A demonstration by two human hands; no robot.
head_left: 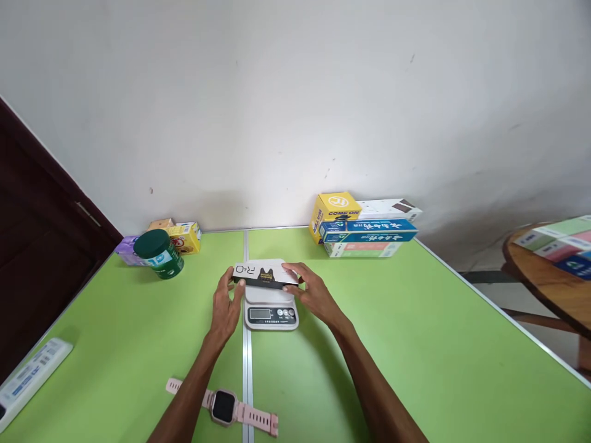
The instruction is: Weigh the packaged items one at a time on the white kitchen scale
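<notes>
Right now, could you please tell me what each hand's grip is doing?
Left hand: closed, holding one end of the black-and-white box.
Right hand: closed, holding the opposite end of that box.

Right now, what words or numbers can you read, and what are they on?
"R&O", upside down: black-and-white box
"COME ON": bigger yellow box
Probably "WATER": that box's side
Too small or blurred: writing on digital kitchen scale, green jar, blue box, long white object, other boxes.
No numbers readable.

A pink watch [223, 407] lies on the green table [438, 344].
</notes>
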